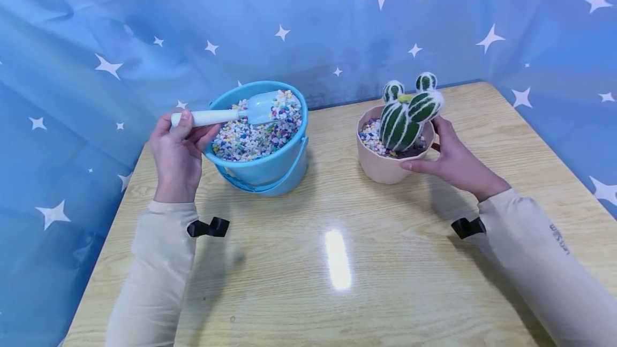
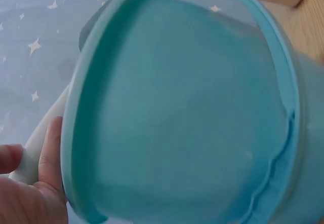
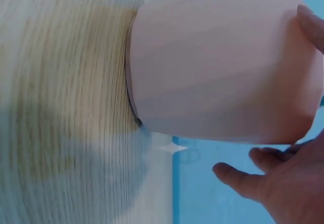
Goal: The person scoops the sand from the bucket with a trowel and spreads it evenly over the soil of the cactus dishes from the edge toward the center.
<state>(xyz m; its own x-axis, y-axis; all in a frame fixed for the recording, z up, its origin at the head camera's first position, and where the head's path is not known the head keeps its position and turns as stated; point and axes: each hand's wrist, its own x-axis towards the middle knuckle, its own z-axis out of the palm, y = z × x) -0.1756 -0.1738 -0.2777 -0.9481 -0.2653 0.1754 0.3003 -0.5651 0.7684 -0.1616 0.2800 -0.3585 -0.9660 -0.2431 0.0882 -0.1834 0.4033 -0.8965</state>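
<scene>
left hand (image 1: 177, 150) grip clamped on white scoop (image 1: 241, 113) handle | scoop's long axis points right, blade over pebbles in blue bucket (image 1: 262, 167) | pink cactus pot (image 1: 385, 167) right of bucket on bench (image 1: 337, 261) | right hand (image 1: 450, 159) fingers curled round pot, nearer it

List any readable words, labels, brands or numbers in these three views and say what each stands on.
Dark print on the right sleeve: too small and blurred to read.
Blue bucket, scoop, pink pot, toy cactus: no text in view.
Blue backdrop: white stars only, no words.
Both wrist views: nothing readable.
</scene>
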